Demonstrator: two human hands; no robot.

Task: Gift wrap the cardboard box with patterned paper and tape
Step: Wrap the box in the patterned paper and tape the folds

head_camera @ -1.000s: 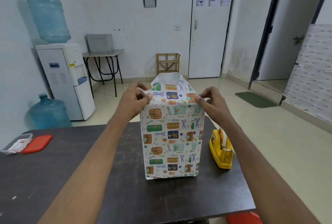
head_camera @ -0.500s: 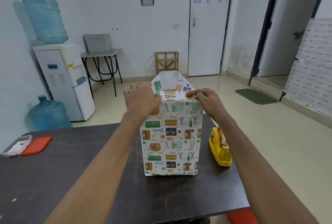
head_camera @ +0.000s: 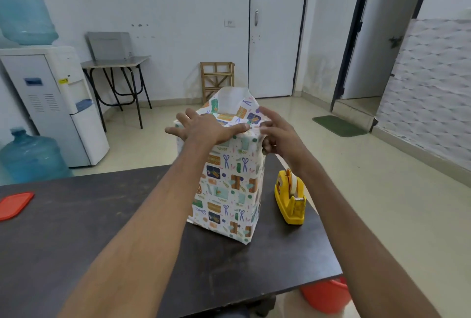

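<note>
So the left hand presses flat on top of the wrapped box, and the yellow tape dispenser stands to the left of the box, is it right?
One thing is wrong: in the head view the tape dispenser stands to the right of the wrapped box, not the left. The left hand does press flat on its top.
</note>
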